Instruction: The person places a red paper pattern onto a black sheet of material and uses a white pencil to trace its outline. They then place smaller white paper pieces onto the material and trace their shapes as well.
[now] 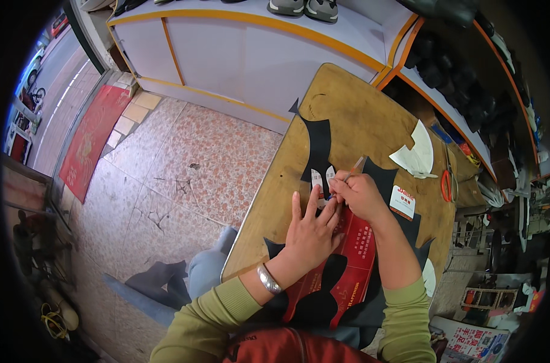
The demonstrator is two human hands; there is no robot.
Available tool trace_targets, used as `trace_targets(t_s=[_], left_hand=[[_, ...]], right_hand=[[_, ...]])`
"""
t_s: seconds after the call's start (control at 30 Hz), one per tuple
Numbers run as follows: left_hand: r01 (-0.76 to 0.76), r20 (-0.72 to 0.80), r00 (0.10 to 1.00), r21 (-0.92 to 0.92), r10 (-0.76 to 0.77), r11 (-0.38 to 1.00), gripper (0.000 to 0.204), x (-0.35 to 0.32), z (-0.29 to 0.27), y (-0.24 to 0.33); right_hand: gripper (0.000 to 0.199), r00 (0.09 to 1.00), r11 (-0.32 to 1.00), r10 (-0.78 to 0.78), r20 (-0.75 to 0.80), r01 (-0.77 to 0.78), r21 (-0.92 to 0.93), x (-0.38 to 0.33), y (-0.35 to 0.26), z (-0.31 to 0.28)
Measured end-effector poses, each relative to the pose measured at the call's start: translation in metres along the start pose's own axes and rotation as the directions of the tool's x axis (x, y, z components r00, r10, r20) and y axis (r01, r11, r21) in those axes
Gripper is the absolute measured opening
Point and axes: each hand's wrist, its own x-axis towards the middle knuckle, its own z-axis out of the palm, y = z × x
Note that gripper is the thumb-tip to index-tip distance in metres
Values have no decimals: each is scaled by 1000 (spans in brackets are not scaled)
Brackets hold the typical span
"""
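Note:
My left hand (311,233) lies on the work table (347,91), fingers spread and stretched out, over a curved white paper pattern piece (316,178). Closed in a pinch, my right hand (361,195) grips a slim pen (359,163); its pale upper end sticks out above the fingers, and a bit of blue shows near the left fingertips. The pattern's other white arm (331,173) shows beside the right fingers. Under both hands lie black material (319,142) and a red printed sheet (356,239). The pen's point is hidden among the fingers.
Scissors with red-orange handles (447,184), a cut white paper pattern (419,151) and a white-and-red card (402,202) lie to the right. A low cabinet (214,57) with shoes (320,9) stands beyond the table; dark shoes (450,78) fill shelves at right.

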Motion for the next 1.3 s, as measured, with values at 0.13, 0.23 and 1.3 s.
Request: trace_targets(t_s=[0.13, 0.23, 1.3], left_hand=[[7, 7, 1000, -4, -7, 1000, 64, 0, 1, 0], [7, 10, 1000, -5, -7, 1000, 63, 0, -1, 0], [10, 1, 1000, -25, -10, 1000, 51, -1, 0, 0]], right_hand=[[27, 997, 995, -75, 18, 76, -62, 3, -1, -1], [26, 993, 988, -112, 47, 117, -104, 6, -1, -3], [29, 972, 950, -218, 88, 232, -210, 10, -8, -9]])
